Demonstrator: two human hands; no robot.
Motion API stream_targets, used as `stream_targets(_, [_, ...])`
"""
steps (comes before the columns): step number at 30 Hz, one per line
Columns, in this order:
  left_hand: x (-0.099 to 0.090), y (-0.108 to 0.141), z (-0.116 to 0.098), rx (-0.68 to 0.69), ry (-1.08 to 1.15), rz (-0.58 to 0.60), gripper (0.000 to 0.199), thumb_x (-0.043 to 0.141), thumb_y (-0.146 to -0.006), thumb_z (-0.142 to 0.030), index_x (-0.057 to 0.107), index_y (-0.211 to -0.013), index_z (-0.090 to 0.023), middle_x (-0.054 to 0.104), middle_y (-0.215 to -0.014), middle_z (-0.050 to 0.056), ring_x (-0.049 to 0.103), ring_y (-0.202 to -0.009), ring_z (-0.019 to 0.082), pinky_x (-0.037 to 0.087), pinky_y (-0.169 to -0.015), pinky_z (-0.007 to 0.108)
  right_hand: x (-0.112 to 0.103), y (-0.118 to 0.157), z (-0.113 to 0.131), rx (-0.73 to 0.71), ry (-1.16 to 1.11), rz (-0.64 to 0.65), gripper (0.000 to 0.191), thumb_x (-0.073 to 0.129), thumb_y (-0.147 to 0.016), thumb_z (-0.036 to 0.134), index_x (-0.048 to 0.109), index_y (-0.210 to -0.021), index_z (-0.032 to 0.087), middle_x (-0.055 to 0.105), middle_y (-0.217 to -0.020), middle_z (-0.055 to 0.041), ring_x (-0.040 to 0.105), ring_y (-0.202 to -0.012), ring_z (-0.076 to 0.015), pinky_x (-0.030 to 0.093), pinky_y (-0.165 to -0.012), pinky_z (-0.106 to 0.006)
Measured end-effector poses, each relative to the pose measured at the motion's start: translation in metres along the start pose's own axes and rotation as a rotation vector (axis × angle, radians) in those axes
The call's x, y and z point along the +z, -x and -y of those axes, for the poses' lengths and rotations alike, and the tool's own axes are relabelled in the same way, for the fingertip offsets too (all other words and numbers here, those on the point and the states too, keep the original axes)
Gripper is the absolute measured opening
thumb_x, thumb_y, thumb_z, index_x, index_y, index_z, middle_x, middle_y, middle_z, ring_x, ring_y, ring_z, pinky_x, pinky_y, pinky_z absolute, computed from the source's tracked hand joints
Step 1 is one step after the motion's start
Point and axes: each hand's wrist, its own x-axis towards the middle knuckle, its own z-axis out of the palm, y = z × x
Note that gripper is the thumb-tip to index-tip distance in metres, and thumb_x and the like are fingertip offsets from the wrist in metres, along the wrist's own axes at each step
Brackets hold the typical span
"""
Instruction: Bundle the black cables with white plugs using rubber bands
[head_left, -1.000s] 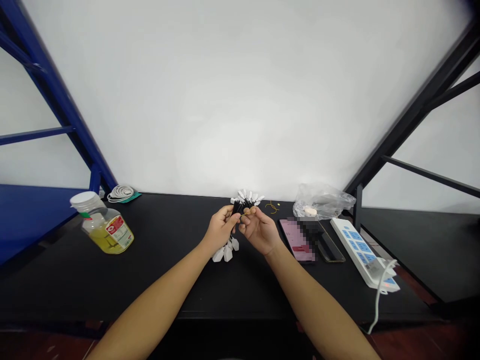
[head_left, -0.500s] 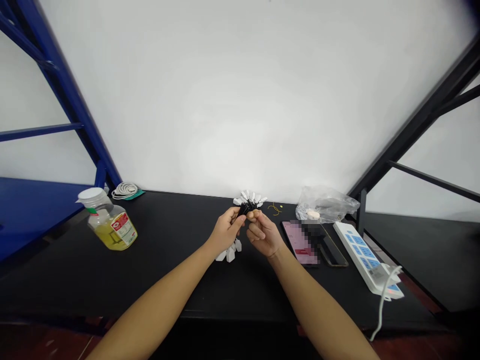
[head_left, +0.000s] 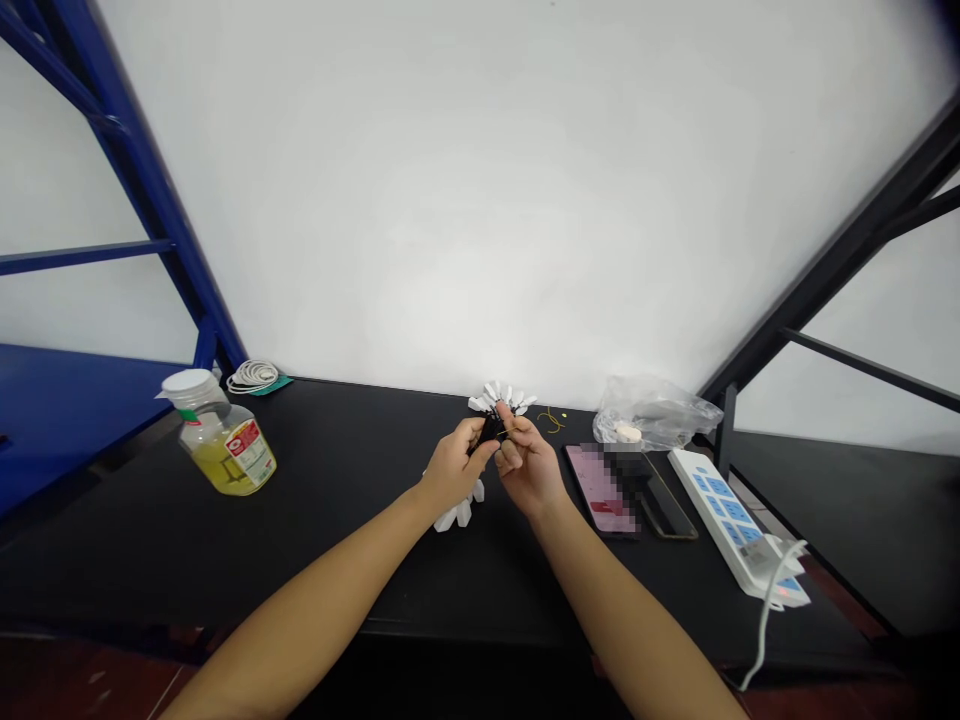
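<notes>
Black tabletop (head_left: 360, 440), left fingers (head_left: 483, 457) gripping black cords (head_left: 491, 430), right fingers (head_left: 510, 457), one newly raised, hold unclear

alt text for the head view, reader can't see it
Left hand gripping a black bundle, right hand beside it at a thin yellow strand, above a black table. White pieces fan out beyond; a jar is left, a phone and power strip right.

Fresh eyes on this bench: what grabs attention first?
Probably the center: the left hand grips a black bundle, a thin yellow strand shows at the right hand's fingers, and white pieces fan out just beyond. Next, the lidded clear jar with yellow contents, on the tabletop's left, and the white power strip with blue socket panels, on the right.
</notes>
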Motion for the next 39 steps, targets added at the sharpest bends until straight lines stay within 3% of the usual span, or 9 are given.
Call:
stream_targets(5, [-0.002, 0.000, -0.005, 0.023, 0.000, 0.102, 0.028, 0.053, -0.097, -0.041, 0.057, -0.113, -0.018, 0.064, -0.075, 0.000, 0.062, -0.062, 0.014, 0.047, -0.060, 0.028, 0.004, -0.003, -0.006, -0.068, 0.061, -0.145, 0.015, 0.075, -0.066, 0.020, 0.060, -0.070, 0.019, 0.073, -0.122, -0.0072, 0.039, -0.038, -0.0023, 0.029, -0.039, -0.022])
stream_targets(9, [-0.003, 0.000, -0.009, 0.042, 0.018, 0.148, 0.030, 0.051, -0.098, -0.041, 0.058, -0.114, -0.017, 0.066, -0.079, 0.002, 0.062, -0.062, 0.014, 0.048, -0.060, 0.027, 0.009, 0.000, -0.009, -0.133, 0.173, -0.213, 0.024, 0.079, -0.069, 0.031, 0.074, -0.087, 0.017, 0.077, -0.085, -0.0048, 0.037, -0.037, -0.0030, 0.026, -0.038, -0.021])
stream_targets(12, [-0.003, 0.000, -0.009, 0.058, 0.025, 0.162, 0.030, 0.050, -0.099, -0.042, 0.057, -0.115, -0.017, 0.067, -0.081, 0.003, 0.061, -0.062, 0.013, 0.047, -0.061, 0.027, 0.010, 0.002, -0.013, -0.138, 0.200, -0.221, 0.040, 0.079, -0.075, 0.044, 0.076, -0.100, 0.012, 0.058, -0.048, 0.0043, 0.034, -0.037, -0.0052, 0.027, -0.039, -0.020])
stream_targets(15, [0.000, 0.001, -0.005, 0.063, 0.064, 0.104, 0.030, 0.047, -0.100, -0.042, 0.055, -0.116, -0.017, 0.065, -0.079, 0.001, 0.059, -0.061, 0.012, 0.047, -0.060, 0.026, 0.009, 0.003, -0.018, -0.130, 0.175, -0.163, 0.049, 0.071, -0.081, 0.054, 0.077, -0.102, 0.011, 0.044, -0.037, 0.0082, 0.033, -0.035, -0.0070, 0.031, -0.039, -0.021])
stream_targets(18, [0.003, 0.002, 0.001, 0.062, 0.142, 0.026, 0.037, 0.046, -0.101, -0.043, 0.046, -0.127, -0.017, 0.064, -0.079, 0.000, 0.056, -0.056, 0.010, 0.046, -0.055, 0.024, 0.005, 0.002, -0.022, -0.148, 0.182, -0.099, 0.049, 0.070, -0.083, 0.055, 0.077, -0.105, 0.013, 0.049, -0.041, 0.0063, 0.038, -0.036, -0.0081, 0.033, -0.039, -0.022])
stream_targets(21, [0.003, 0.004, 0.005, 0.086, 0.158, 0.027, 0.043, 0.048, -0.101, -0.044, 0.039, -0.134, -0.017, 0.063, -0.077, -0.001, 0.056, -0.053, 0.010, 0.045, -0.052, 0.022, 0.004, 0.002, -0.019, -0.179, 0.207, -0.069, 0.043, 0.077, -0.078, 0.048, 0.078, -0.105, 0.015, 0.060, -0.050, 0.0030, 0.043, -0.038, -0.0081, 0.036, -0.040, -0.022])
stream_targets(26, [-0.001, 0.003, 0.005, 0.142, 0.066, 0.102, 0.037, 0.047, -0.101, -0.043, 0.053, -0.126, -0.017, 0.066, -0.081, 0.000, 0.058, -0.055, 0.009, 0.048, -0.056, 0.023, 0.004, 0.003, -0.006, -0.252, 0.244, -0.031, 0.033, 0.082, -0.073, 0.038, 0.080, -0.099, 0.018, 0.070, -0.062, -0.0002, 0.047, -0.042, -0.0082, 0.047, -0.048, -0.027])
stream_targets(35, [-0.005, 0.002, -0.001, 0.109, 0.041, 0.078, 0.037, 0.046, -0.101, -0.044, 0.065, -0.115, -0.016, 0.069, -0.078, 0.002, 0.061, -0.052, 0.010, 0.050, -0.052, 0.022, 0.003, 0.006, 0.002, -0.279, 0.258, 0.010, 0.031, 0.085, -0.069, 0.034, 0.080, -0.097, 0.023, 0.079, -0.096, -0.0076, 0.059, -0.048, -0.0114, 0.057, -0.051, -0.033])
stream_targets(39, [-0.006, 0.000, -0.006, 0.038, 0.111, 0.112, 0.034, 0.050, -0.098, -0.046, 0.065, -0.101, -0.016, 0.069, -0.076, 0.001, 0.059, -0.049, 0.009, 0.047, -0.048, 0.020, 0.004, 0.007, 0.006, -0.302, 0.333, -0.019, 0.023, 0.084, -0.069, 0.033, 0.080, -0.088, 0.020, 0.078, -0.084, -0.0068, 0.060, -0.050, -0.0125, 0.055, -0.050, -0.030])
